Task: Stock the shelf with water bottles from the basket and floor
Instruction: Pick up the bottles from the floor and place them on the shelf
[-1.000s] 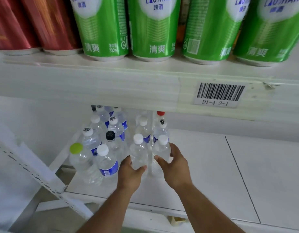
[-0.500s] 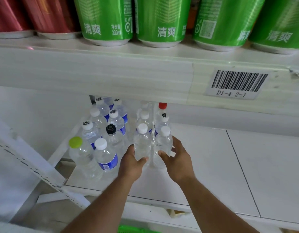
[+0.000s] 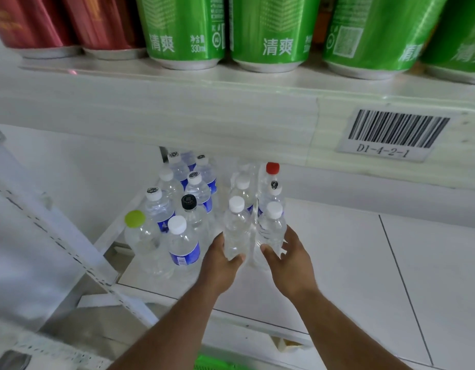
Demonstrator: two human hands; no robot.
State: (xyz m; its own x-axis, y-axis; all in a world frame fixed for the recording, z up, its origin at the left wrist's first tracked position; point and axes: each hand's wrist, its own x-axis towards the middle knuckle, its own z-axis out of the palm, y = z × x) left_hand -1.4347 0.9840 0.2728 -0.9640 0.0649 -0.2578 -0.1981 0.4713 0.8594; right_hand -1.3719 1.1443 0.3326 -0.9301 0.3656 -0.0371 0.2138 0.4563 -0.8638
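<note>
From the head view, the left hand (image 3: 220, 265) grips a clear white-capped bottle (image 3: 235, 231) standing on the lower shelf (image 3: 337, 263). The right hand (image 3: 289, 260) curls round its twin (image 3: 271, 231), just right of the left fingers. More bottles (image 3: 182, 209) cluster beyond and left of them.

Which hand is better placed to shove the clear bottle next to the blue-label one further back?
Left. The left hand already grips that clear bottle beside the blue-label bottle; the right hand grips another bottle.

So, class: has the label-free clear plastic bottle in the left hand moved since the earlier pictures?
Yes. The label-free clear plastic bottle went deeper onto the shelf, closing on the red-capped bottle behind.
</note>
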